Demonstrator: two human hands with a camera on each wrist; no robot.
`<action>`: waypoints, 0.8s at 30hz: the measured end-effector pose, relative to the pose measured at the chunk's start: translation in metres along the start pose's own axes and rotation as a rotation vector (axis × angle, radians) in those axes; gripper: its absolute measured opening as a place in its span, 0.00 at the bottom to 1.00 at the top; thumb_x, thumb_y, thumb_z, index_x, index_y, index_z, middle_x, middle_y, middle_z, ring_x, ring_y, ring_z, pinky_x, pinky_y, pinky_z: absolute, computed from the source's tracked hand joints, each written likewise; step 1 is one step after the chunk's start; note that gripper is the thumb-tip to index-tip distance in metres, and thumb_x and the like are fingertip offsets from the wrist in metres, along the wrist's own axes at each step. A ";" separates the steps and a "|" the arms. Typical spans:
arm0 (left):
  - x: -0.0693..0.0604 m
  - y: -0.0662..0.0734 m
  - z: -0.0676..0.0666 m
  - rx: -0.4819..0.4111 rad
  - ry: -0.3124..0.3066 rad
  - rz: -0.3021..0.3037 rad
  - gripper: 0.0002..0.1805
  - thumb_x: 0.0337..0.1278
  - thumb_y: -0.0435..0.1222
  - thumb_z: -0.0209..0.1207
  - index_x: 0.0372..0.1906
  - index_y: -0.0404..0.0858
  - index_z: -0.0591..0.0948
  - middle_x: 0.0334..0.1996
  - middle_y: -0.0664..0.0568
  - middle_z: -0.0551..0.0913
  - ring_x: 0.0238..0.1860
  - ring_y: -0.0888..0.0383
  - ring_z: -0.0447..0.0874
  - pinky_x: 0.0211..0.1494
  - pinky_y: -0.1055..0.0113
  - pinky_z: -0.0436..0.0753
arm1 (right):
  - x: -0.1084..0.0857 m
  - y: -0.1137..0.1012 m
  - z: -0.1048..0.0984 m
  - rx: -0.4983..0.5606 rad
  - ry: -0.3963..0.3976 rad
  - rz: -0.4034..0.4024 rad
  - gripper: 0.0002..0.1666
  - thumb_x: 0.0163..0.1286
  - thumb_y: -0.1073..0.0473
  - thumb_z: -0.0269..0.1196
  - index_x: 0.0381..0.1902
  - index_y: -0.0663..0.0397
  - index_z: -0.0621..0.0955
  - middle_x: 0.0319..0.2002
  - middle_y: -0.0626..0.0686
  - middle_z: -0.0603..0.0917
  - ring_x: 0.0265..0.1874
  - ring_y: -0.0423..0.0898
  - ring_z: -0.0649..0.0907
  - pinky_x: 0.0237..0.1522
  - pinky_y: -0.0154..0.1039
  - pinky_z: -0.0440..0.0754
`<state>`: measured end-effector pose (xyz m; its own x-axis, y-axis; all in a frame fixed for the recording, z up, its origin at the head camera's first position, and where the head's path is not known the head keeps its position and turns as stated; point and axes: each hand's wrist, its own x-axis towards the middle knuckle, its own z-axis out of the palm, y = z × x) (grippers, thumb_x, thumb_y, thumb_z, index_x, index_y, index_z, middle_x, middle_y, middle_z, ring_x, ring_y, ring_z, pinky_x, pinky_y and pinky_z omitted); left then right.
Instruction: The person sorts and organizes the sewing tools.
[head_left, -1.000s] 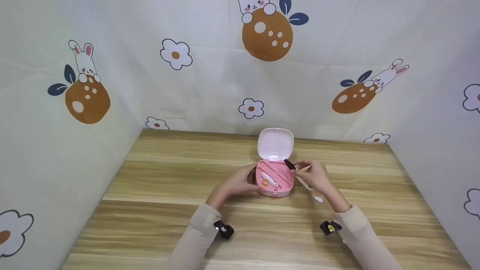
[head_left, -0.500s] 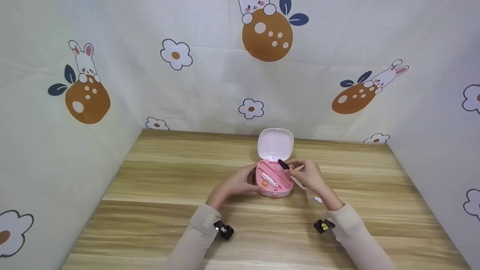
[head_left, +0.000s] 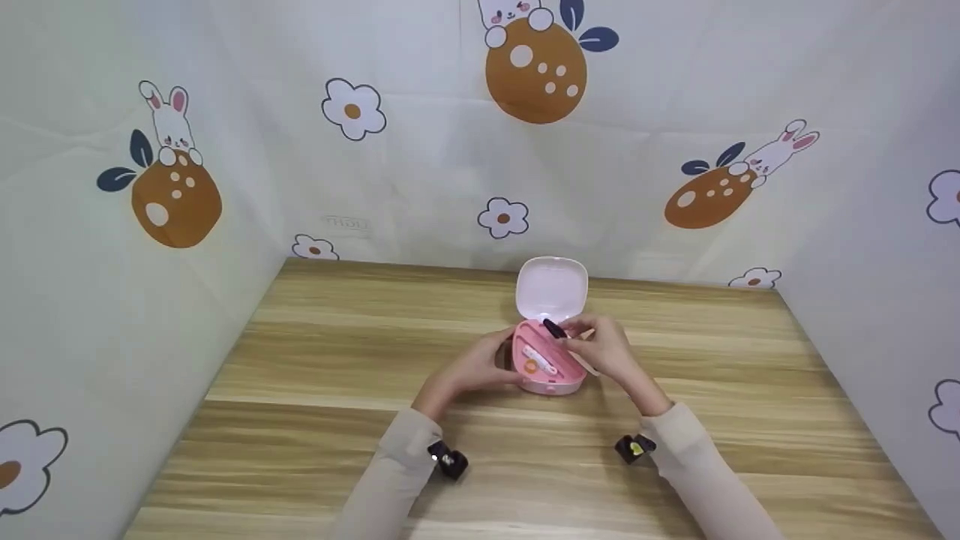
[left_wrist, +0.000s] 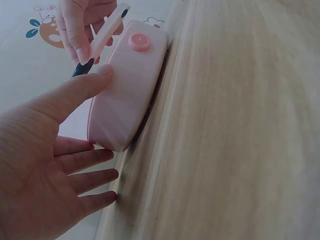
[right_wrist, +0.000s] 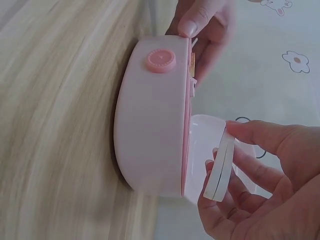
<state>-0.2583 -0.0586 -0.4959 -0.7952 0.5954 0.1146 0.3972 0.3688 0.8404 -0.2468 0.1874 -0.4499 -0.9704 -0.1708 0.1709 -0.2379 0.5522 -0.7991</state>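
Observation:
A small pink case [head_left: 551, 388] stands on the table with its pale lid [head_left: 553, 289] raised at the back. My left hand [head_left: 480, 364] holds its left side, the thumb on the front edge and the fingers toward the far corner. My right hand [head_left: 604, 349] pinches a slender white stick with a black end [head_left: 554, 328] above the case's right half. In the right wrist view the white stick [right_wrist: 222, 165] shows two layers with a thin gap. Inside the pink tray lie a white patterned strip [head_left: 540, 361] and an orange round piece [head_left: 531, 372].
A wood-grain table [head_left: 337, 322] lies under the case. Patterned cloth walls [head_left: 420, 172] enclose it at the back and both sides. A black wrist camera [head_left: 450, 460] sits on the left sleeve, and another black wrist camera [head_left: 631, 448] on the right.
My right hand has moved left with the white stick, bringing its black end from the case's right edge over the tray. My left hand and the case stay put.

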 end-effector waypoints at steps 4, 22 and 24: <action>0.000 0.000 0.000 0.000 -0.003 -0.001 0.52 0.52 0.38 0.76 0.81 0.31 0.64 0.73 0.38 0.75 0.75 0.44 0.72 0.82 0.52 0.67 | 0.003 0.001 0.004 0.009 0.006 0.003 0.11 0.60 0.73 0.72 0.42 0.73 0.88 0.36 0.64 0.90 0.34 0.43 0.84 0.33 0.27 0.79; -0.001 0.002 -0.001 0.016 -0.010 -0.034 0.51 0.53 0.37 0.76 0.81 0.34 0.64 0.74 0.40 0.74 0.75 0.46 0.72 0.82 0.53 0.66 | 0.010 -0.001 0.019 0.025 -0.004 0.033 0.11 0.58 0.73 0.73 0.41 0.73 0.88 0.30 0.58 0.88 0.30 0.43 0.84 0.32 0.24 0.79; 0.000 0.002 -0.001 0.023 -0.005 -0.028 0.50 0.53 0.38 0.76 0.81 0.34 0.65 0.74 0.40 0.75 0.75 0.46 0.72 0.82 0.53 0.67 | 0.010 0.000 0.021 0.030 -0.005 0.038 0.12 0.58 0.73 0.73 0.41 0.73 0.88 0.30 0.57 0.88 0.30 0.43 0.84 0.33 0.25 0.79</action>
<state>-0.2579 -0.0589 -0.4938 -0.8039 0.5882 0.0881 0.3851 0.4018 0.8308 -0.2559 0.1679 -0.4600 -0.9784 -0.1544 0.1377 -0.1998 0.5338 -0.8216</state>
